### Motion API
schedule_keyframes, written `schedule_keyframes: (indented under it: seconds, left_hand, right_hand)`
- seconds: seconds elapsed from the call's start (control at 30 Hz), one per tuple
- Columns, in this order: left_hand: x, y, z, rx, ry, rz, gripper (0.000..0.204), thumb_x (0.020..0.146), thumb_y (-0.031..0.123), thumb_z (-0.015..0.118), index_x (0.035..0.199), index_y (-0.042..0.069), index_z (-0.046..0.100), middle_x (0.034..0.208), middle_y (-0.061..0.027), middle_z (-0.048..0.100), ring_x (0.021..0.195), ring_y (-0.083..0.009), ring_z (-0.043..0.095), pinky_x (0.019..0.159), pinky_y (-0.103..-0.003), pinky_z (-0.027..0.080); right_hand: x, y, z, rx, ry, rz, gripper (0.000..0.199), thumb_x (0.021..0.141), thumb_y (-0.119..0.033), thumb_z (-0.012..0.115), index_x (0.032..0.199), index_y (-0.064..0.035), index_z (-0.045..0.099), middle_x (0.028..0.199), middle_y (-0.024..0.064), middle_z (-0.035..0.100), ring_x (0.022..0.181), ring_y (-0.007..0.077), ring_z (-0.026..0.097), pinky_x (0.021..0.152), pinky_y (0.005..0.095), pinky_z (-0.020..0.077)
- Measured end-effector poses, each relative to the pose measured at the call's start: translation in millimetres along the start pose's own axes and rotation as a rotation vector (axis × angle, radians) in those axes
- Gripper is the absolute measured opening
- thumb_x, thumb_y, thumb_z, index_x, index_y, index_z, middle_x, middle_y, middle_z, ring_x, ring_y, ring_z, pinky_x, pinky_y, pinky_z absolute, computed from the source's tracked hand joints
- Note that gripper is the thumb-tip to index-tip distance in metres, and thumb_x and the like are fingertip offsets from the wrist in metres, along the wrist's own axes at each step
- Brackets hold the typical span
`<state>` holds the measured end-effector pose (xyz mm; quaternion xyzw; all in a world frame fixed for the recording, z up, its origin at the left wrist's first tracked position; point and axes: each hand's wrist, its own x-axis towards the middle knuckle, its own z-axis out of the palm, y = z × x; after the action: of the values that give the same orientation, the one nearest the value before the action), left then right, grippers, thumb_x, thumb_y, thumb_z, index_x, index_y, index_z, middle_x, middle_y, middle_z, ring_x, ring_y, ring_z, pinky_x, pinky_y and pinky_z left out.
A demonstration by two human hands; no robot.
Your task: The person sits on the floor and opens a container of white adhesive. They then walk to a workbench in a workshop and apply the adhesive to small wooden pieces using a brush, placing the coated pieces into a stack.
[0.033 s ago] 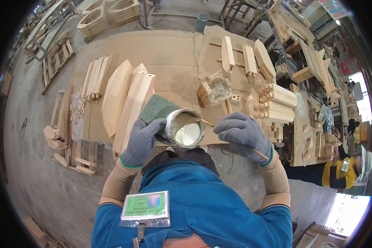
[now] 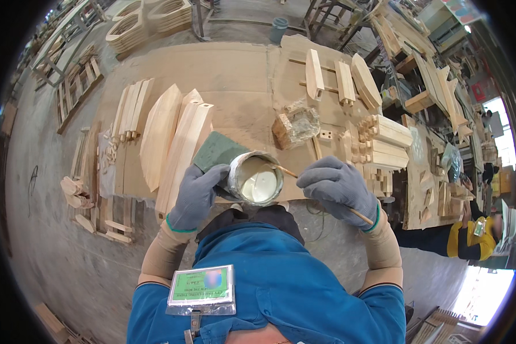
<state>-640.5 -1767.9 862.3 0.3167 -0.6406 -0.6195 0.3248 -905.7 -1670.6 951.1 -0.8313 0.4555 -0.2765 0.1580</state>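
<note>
Both gloved hands raised before chest, left hand (image 2: 196,194) curled in grip, right hand (image 2: 336,184) pinching, forearms bent inward

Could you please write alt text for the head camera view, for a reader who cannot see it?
A person's gloved left hand grips a small tin of pale paste while the gloved right hand dips a thin wooden stick into it. Shaped wooden boards and small wooden blocks cover the workbench beyond.
</note>
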Motion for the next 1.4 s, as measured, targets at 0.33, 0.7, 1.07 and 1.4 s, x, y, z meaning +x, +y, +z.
schedule_keyframes:
  seconds: [0.33, 0.7, 1.07, 1.4]
  left_hand:
    - [84.6, -19.7, 56.5, -0.43, 0.097, -0.24, 0.03, 0.089, 0.006, 0.054, 0.117, -0.004, 0.053, 0.099, -0.0102, 0.063, 0.083, -0.0147, 0.064, 0.069, -0.027, 0.057]
    - [257.6, -86.3, 94.3, -0.052, 0.068, -0.195, 0.039, 0.09, 0.016, 0.055, 0.127, 0.003, 0.052, 0.086, -0.0023, 0.061, 0.067, -0.0073, 0.055, 0.053, -0.021, 0.046]
    - [281.2, -122.4, 124.0, -0.095, 0.022, -0.346, 0.036, 0.087, 0.015, 0.06, 0.121, 0.004, 0.06, 0.081, 0.0012, 0.06, 0.058, -0.0058, 0.051, 0.05, -0.02, 0.042]
    - [226.4, -117.9, 110.5, 0.718, 0.416, -0.135, 0.076, 0.078, 0.033, 0.073, 0.14, 0.004, 0.039, 0.125, -0.0171, 0.052, 0.096, -0.0215, 0.052, 0.079, -0.033, 0.045]
  right_hand:
    - [-85.3, 33.7, -24.9, 0.138, 0.542, 0.317, 0.02, 0.06, 0.01, 0.062, 0.071, -0.0063, 0.058, 0.089, 0.0067, 0.067, 0.084, 0.0227, 0.061, 0.07, 0.031, 0.0506]
    - [-173.5, 64.8, -49.0, 0.124, 0.781, 0.579, 0.021, 0.06, 0.015, 0.06, 0.071, -0.0034, 0.059, 0.088, 0.01, 0.067, 0.082, 0.0214, 0.062, 0.071, 0.0285, 0.0502]
    - [-212.0, 89.0, -60.8, 0.201, 0.791, 0.626, 0.02, 0.063, 0.015, 0.058, 0.074, -0.0019, 0.061, 0.089, 0.0118, 0.067, 0.084, 0.0223, 0.062, 0.071, 0.0286, 0.05]
    - [-204.3, 138.6, -79.0, 0.265, 0.763, 0.573, 0.017, 0.068, 0.009, 0.065, 0.08, -0.002, 0.065, 0.088, 0.0092, 0.063, 0.084, 0.0187, 0.06, 0.072, 0.0271, 0.0481]
